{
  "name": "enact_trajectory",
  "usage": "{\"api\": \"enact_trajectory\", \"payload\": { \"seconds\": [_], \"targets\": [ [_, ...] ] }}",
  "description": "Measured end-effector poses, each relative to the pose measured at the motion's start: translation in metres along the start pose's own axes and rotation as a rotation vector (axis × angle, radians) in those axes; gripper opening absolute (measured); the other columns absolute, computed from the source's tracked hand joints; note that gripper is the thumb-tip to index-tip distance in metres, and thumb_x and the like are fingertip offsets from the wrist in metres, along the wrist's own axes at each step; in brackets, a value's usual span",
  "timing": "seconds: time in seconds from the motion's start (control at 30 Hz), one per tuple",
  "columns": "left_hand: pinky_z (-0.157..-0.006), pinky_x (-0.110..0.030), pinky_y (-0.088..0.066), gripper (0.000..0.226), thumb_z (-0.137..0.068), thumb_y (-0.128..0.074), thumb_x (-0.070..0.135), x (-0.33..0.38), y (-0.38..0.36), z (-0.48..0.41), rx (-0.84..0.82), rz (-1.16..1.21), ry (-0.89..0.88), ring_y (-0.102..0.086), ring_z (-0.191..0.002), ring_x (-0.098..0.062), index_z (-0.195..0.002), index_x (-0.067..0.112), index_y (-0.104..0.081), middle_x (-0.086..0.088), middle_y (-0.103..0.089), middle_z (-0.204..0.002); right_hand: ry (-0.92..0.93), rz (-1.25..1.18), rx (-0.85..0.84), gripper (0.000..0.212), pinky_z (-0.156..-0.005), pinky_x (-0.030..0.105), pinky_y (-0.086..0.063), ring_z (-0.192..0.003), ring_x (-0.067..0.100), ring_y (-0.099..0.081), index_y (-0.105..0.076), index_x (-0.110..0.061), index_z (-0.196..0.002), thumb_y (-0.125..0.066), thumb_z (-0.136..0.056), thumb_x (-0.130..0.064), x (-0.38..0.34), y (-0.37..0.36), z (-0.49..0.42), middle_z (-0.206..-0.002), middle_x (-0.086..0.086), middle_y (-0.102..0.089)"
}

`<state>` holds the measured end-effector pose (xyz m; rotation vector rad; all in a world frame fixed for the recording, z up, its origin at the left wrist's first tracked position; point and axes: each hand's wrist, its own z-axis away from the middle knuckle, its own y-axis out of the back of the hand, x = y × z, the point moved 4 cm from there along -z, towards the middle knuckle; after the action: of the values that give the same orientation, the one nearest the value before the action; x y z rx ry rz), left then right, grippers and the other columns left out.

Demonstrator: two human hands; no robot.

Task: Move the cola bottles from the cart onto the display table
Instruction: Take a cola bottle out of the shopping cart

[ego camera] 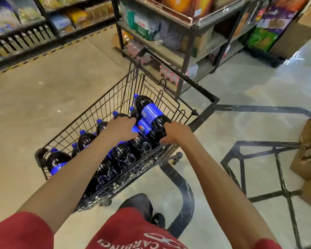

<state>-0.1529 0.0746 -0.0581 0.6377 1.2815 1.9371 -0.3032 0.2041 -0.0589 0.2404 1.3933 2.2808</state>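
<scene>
Left hand [121,129] and right hand [176,133] both curled around the topmost cola bottles [149,113], which lay across others in the wire cart [97,112].

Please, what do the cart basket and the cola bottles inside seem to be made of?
Cart basket: dark metal wire, probably painted or coated black; thin rods cross in a grid. Cola bottles: most likely clear glossy plastic; bright highlights over dark liquid, blue film labels, blue caps.
</scene>
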Motion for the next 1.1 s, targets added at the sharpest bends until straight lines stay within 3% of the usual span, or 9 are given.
{"api": "enact_trajectory", "payload": {
  "seconds": [0.23,0.4,0.5,0.8,1.0,1.1],
  "targets": [
    [-0.081,-0.038,-0.048,0.047,-0.098,-0.056,0.046,0.001,0.004,-0.066,-0.030,0.105,0.089,-0.061,-0.109,-0.027,-0.133,0.016,-0.051,-0.007,-0.062,-0.123,0.041,0.025,-0.041,0.051,-0.077,0.037,-0.043,-0.110,0.030,-0.061,-0.052,-0.014,-0.130,-0.066,-0.092,-0.044,0.023,0.010,-0.055,-0.122,0.009,-0.060],
    [-0.073,-0.037,-0.051,0.036,-0.099,-0.054,0.046,-0.011,-0.005,-0.118,0.085,0.243,0.194,-0.063,-0.095,-0.026,-0.121,0.017,-0.056,-0.006,-0.065,-0.107,-0.001,-0.026,-0.072,0.048,-0.080,0.037,-0.046,-0.112,0.031,-0.062,-0.053,-0.012,-0.129,-0.066,-0.092,-0.041,0.035,0.016,-0.097,-0.124,0.010,-0.060],
    [-0.070,-0.036,-0.048,0.038,-0.099,-0.054,0.046,-0.017,-0.018,-0.145,0.094,0.351,0.258,-0.061,-0.091,-0.025,-0.122,0.015,-0.056,-0.005,-0.064,-0.102,-0.015,-0.041,-0.116,0.055,-0.091,0.041,-0.048,-0.120,0.033,-0.058,-0.049,-0.010,-0.135,-0.065,-0.094,-0.043,0.037,0.012,-0.125,-0.132,0.012,-0.054],
    [-0.089,-0.044,-0.051,0.071,-0.097,-0.053,0.057,-0.031,-0.047,-0.199,0.034,0.621,0.377,-0.059,-0.118,-0.034,-0.148,0.010,-0.038,-0.014,-0.062,-0.129,0.009,-0.128,-0.217,0.061,-0.094,0.044,-0.048,-0.121,0.036,-0.056,-0.044,-0.009,-0.139,-0.065,-0.093,-0.043,0.036,-0.005,-0.182,-0.135,0.017,-0.051],
    [-0.102,-0.047,-0.047,0.096,-0.087,-0.063,0.064,-0.034,-0.066,-0.220,-0.015,0.917,0.551,-0.054,-0.130,-0.036,-0.155,0.011,-0.022,-0.014,-0.051,-0.146,0.024,-0.271,-0.322,0.072,-0.082,0.035,-0.046,-0.111,0.031,-0.061,-0.043,-0.006,-0.139,-0.075,-0.086,-0.044,0.034,-0.019,-0.205,-0.127,0.014,-0.058],
    [-0.106,-0.047,-0.046,0.108,-0.082,-0.070,0.064,-0.033,-0.073,-0.230,-0.019,1.079,0.601,-0.052,-0.132,-0.035,-0.158,0.012,-0.014,-0.014,-0.048,-0.150,0.023,-0.343,-0.389,0.056,-0.075,0.030,-0.042,-0.094,0.022,-0.058,-0.048,-0.008,-0.126,-0.078,-0.086,-0.034,0.039,-0.018,-0.208,-0.107,0.004,-0.059]
  ]
}}
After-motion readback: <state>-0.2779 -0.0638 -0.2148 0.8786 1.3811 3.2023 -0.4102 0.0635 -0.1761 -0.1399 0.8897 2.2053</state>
